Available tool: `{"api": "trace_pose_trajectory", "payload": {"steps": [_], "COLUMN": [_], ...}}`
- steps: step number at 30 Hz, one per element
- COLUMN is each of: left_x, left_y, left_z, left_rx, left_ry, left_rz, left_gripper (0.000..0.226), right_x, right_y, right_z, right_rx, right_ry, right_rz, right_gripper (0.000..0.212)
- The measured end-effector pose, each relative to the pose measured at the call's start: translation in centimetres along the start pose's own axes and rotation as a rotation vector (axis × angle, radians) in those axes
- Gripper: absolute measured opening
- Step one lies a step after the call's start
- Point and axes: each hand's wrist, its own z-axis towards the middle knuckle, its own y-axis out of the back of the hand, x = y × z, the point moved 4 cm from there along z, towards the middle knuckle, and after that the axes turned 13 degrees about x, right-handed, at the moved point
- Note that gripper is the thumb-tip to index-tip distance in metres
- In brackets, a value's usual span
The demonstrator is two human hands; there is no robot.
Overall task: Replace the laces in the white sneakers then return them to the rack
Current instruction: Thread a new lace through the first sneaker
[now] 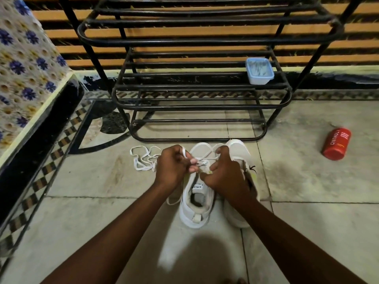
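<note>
Floor [307, 232]: pale stone tiles, with a black and checkered inlay border running down the left of the frame. Black metal rack [203, 107] stands on it, upper centre. Two white sneakers sit side by side at lower centre, toes toward the rack: left sneaker [194, 214] and right sneaker [239, 150]. White lace [143, 158] lies in loose loops just left of them. Red can [336, 144] is on its side at mid right, well apart. Rack's middle shelf, right end: lidded pale blue plastic container [259, 71].
</note>
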Motion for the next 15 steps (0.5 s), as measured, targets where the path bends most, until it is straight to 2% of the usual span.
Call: {"api": "trace_pose_trajectory", "payload": {"steps": [2, 6, 8, 12, 15], "left_x": [0.1, 0.3, 0.7, 2.0, 3.0], "left_y": [-0.3, -0.6, -0.9, -1.6, -2.2], "left_z": [0.6, 1.3, 1.6, 2.0, 1.9], "left_rx": [-0.015, 0.023, 0.044, 0.032, 0.033], "left_ry": [0.003, 0.012, 0.032, 0.067, 0.081], "left_rz": [0.017, 0.234, 0.257, 0.273, 0.302], "left_gripper": [0.031, 0.02, 0.015, 0.028, 0.023], "right_x": [-0.2, -1.0, -1.5, -2.1, -2.2], "right_y": [-0.2, -0.3, -0.4, -0.5, -0.4], "right_z": [0.2, 0.8, 0.9, 0.8, 0.6], "right_rx": [0.015, 0.043, 0.04, 0.02, 0.009], "right_ry": [0.018, -0.025, -0.086, -0.158, -0.197], "right_rz": [-0.055, -0.066, -0.02, 0.088, 0.151], "right_gripper": [0.048, 0.027, 0.02, 0.026, 0.031]}}
